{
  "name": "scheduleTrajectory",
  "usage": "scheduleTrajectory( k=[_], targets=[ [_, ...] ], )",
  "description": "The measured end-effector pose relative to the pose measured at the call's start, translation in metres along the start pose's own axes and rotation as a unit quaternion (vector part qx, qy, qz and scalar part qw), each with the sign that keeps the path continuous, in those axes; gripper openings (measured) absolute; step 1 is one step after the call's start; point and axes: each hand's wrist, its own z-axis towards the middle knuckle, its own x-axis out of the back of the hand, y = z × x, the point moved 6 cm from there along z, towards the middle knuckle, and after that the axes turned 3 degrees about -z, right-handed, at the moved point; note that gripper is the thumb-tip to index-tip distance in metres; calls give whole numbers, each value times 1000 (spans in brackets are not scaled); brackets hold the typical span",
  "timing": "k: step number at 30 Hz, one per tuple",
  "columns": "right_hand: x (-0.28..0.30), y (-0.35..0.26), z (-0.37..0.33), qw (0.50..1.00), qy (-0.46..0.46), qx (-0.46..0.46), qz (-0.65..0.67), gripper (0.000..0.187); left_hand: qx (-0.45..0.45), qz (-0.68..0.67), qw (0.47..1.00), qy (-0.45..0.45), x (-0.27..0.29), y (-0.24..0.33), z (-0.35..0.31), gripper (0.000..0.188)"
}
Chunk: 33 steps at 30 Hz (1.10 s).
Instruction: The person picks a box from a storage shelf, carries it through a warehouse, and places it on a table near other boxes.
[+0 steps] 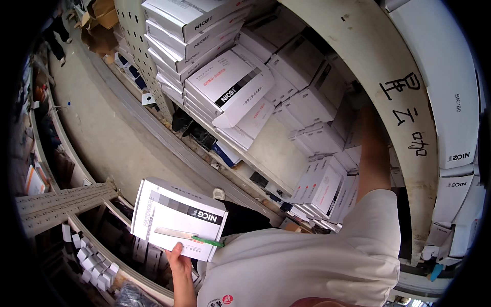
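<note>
My left hand [180, 260] grips a white cardboard box [176, 202] at its lower edge, the thumb on top and the other fingers hidden under it. A knife [176, 234] with a pale flat blade and a thin green handle lies across the box's top face, close to the thumb. On the right, my right arm [375, 158] reaches deep into a shelf [273, 148] among white boxes. Shadow hides my right hand, so its fingers and anything in them cannot be made out. Nearest to that forearm are flat stacked boxes [319, 184].
A tall stack of white boxes [199, 30] stands at the shelf's front, one box [230, 84] with its flap raised. A curved-looking beige post [404, 102] separates more boxes [442, 92] at the right. Along the left runs an aisle [102, 128], with small white cartons [94, 266] below.
</note>
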Motion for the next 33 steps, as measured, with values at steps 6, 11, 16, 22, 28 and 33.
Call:
scheduleTrajectory(
  k=[6,11,16,22,28,33],
  targets=[
    [13,19,5,1000,-4,-13,18,36,23,-7,1000,-15,2,7,2,75],
    [32,35,-18,999,18,-26,19,38,39,-10,999,-28,6,14,10,76],
    [65,31,-56,996,70,-41,37,40,36,20,998,-56,12,26,15,67],
    [102,-31,-166,978,110,-50,168,43,42,43,994,-93,12,46,18,66],
    [63,-93,-242,910,96,-27,403,37,68,68,988,-120,21,64,28,64],
    [70,-80,-298,739,343,-223,534,40,81,82,982,-147,22,74,30,63]
  ],
)
